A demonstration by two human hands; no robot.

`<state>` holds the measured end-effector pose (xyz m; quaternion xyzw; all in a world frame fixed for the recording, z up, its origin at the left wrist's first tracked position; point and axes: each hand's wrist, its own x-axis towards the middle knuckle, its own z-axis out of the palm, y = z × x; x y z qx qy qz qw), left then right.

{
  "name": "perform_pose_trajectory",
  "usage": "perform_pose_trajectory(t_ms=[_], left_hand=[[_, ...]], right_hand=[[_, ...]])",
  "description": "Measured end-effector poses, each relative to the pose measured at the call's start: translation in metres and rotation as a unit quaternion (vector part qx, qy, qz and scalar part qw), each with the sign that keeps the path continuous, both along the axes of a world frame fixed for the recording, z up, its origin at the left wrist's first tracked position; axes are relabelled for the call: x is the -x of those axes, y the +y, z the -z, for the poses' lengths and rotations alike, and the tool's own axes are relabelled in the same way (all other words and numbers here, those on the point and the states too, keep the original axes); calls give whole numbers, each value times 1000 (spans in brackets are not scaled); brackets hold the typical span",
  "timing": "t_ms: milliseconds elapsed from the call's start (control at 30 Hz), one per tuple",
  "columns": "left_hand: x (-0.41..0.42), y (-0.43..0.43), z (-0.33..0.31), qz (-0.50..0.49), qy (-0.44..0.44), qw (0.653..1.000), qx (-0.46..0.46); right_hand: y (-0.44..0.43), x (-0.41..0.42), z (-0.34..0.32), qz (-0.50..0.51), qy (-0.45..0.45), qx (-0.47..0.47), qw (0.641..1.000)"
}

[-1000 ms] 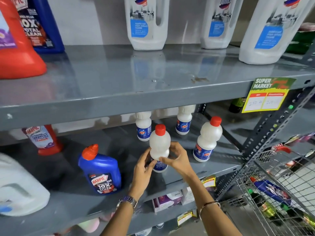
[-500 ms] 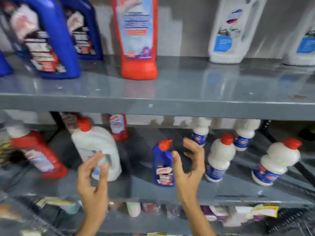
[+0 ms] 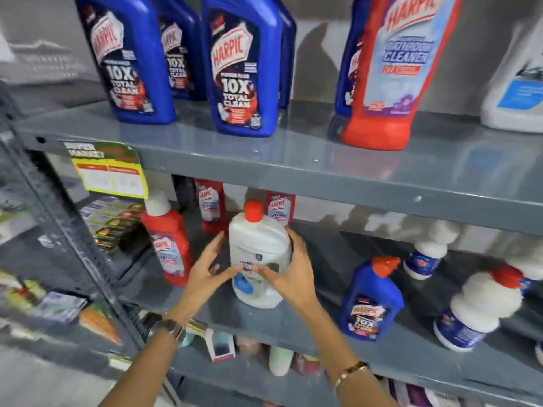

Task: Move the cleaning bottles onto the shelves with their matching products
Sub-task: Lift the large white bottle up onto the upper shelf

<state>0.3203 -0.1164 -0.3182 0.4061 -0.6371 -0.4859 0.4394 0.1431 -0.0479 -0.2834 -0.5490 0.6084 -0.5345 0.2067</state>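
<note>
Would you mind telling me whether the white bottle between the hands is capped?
Capped: the white bottle stands upright on the middle shelf with its red cap on.

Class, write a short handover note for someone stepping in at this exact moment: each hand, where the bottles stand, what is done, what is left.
Left hand: open, fingertips at the white bottle's left side.
Right hand: wrapped around its right side, gripping.
The white bottle stands upright on the middle shelf, beside red Harpic bottles; a similar large white bottle sits on the top shelf, far right.
Done: small white bottles grouped at right.
Left: probably lift the white bottle to the top shelf; the small blue Harpic likely joins the big blue Harpic bottles above.
</note>
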Motion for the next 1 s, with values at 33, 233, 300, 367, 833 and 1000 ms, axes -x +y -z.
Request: perform_pose_trajectory(t_ms=[33, 233, 300, 367, 833, 1000], left_hand=[[1, -1, 2, 26, -3, 1000, -10], [12, 3, 5, 10, 37, 999, -21], [15, 2, 6, 1, 43, 999, -22], [17, 1, 8, -6, 42, 999, -24], [15, 9, 8, -18, 49, 999, -4], [13, 38, 2, -36, 71, 997, 12]], right_hand=[[-1, 0, 1, 1, -17, 1, 1000], [-8, 0, 3, 21, -94, 7, 995], [-9, -1, 3, 27, -102, 5, 994], [-9, -1, 4, 31, -107, 3, 994], [3, -3, -1, 40, -118, 7, 992], [29, -4, -6, 28, -118, 32, 992]])
